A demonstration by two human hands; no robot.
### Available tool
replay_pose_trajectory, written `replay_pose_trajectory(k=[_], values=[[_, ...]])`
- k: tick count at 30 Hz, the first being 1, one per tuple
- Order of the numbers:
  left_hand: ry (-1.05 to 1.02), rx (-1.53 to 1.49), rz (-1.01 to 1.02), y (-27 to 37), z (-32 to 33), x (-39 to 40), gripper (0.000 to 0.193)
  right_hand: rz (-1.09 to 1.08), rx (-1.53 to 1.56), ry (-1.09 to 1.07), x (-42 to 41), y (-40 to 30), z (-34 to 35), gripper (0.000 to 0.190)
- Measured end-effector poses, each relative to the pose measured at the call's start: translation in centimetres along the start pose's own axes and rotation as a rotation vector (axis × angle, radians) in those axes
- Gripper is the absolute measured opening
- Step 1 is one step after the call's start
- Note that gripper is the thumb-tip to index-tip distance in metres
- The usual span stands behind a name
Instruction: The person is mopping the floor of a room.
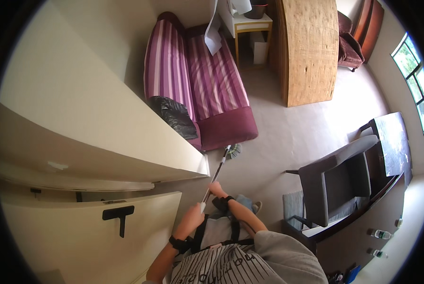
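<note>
A long mop handle point(218, 170) slants away from me over the floor, held in both hands. My left hand point(191, 220) grips its near end, where a white section shows. Farther along the metal pole, my right hand point(217, 189) is closed around it. At the far end, the grey-green mop head point(234, 151) rests on the floor beside the front corner of a purple striped sofa point(215, 85). The sofa hides part of the mop head. Dark bands circle both wrists.
An open door point(91, 234) and a wall corner point(205, 165) stand close on my left. Black plastic point(174, 115) lies on the sofa. Stacked wooden boards point(311, 53) stand ahead. To the right are a grey armchair point(343, 181) and a dark table point(361, 230) with bottles.
</note>
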State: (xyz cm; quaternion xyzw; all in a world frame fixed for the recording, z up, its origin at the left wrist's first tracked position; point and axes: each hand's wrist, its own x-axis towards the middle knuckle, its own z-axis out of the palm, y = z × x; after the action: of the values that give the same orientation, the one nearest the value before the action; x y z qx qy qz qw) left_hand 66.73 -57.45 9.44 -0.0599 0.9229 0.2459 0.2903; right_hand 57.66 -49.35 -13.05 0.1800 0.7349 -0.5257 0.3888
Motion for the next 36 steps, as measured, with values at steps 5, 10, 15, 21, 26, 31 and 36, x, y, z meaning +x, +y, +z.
replay_pose_trajectory(k=[5, 10, 15, 21, 26, 31, 36], values=[[-0.031, 0.079, 0.070, 0.0, 2.8, 3.5, 0.020, 0.094, 0.143, 0.097, 0.2, 0.1, -4.0, 0.036], [-0.038, 0.064, 0.035, 0.9, 3.1, 2.6, 0.021, 0.102, 0.160, 0.154, 1.2, 2.1, -3.0, 0.031], [0.102, -0.029, 0.068, -2.2, 3.1, -1.2, 0.023, -0.850, -1.288, 0.042, 2.4, 5.2, 0.7, 0.018], [0.088, 0.016, -0.151, -3.4, 1.6, -8.7, 0.019, -0.885, -1.462, -0.128, -0.9, 6.8, 8.8, 0.010], [0.151, 0.027, -0.277, -4.9, 4.0, -10.7, 0.016, -0.862, -1.394, -0.239, -3.0, 7.1, 10.3, 0.016], [0.183, 0.083, -0.300, -3.6, 3.6, -11.8, 0.010, -1.056, -1.365, -0.296, -3.7, 7.6, 10.3, 0.018], [0.101, 0.100, -0.230, -0.5, 2.6, -10.5, 0.010, -1.158, -1.282, -0.453, 3.0, 14.3, 7.0, 0.043]])
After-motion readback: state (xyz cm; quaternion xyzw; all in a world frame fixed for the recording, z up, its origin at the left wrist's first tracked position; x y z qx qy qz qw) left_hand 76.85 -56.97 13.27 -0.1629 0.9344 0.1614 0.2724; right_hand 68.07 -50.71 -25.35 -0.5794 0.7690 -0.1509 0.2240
